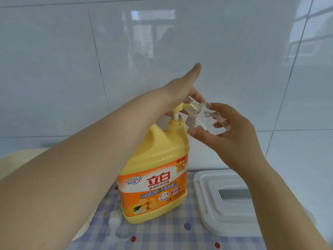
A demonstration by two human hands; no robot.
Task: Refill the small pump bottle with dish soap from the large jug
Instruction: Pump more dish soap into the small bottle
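A large yellow dish soap jug (155,177) with an orange label stands upright on the checked cloth. My left hand (182,85) rests on top of its yellow pump head (54,108), thumb stretched upward, fingers reaching down behind the pump. My right hand (232,130) holds the small clear bottle (203,118), tilted on its side, with its open threaded neck against the pump's spout. The small bottle's white pump top (113,221) lies on the cloth at the jug's lower left.
A white plastic lid (207,192) with a rectangular opening lies on the cloth to the right of the jug. A pale yellow object (19,157) sits at the far left. White wall tiles (72,60) rise directly behind.
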